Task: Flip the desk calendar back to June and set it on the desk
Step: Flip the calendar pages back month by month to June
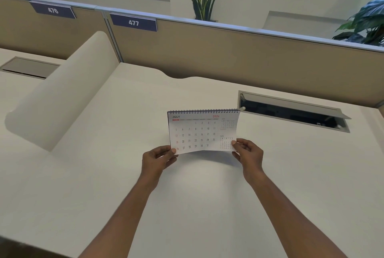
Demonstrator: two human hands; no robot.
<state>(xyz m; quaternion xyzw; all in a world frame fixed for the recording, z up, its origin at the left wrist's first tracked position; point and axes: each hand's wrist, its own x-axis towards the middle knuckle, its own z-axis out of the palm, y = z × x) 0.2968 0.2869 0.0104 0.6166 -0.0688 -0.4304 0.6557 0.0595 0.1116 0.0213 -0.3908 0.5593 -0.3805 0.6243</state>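
Observation:
A white spiral-bound desk calendar (199,131) is held up above the cream desk (104,174), its JULY 2026 page facing me and the wire binding along the top. My left hand (158,159) pinches its lower left corner. My right hand (248,152) pinches its lower right corner, thumb on the page front. The calendar's back and stand are hidden behind the page. A soft shadow lies on the desk beneath it.
An open cable hatch (291,112) with a raised lid sits in the desk at the right rear. A rounded cream divider (62,95) rises at the left. A tan partition (228,54) labelled 477 runs along the back, with plants behind it.

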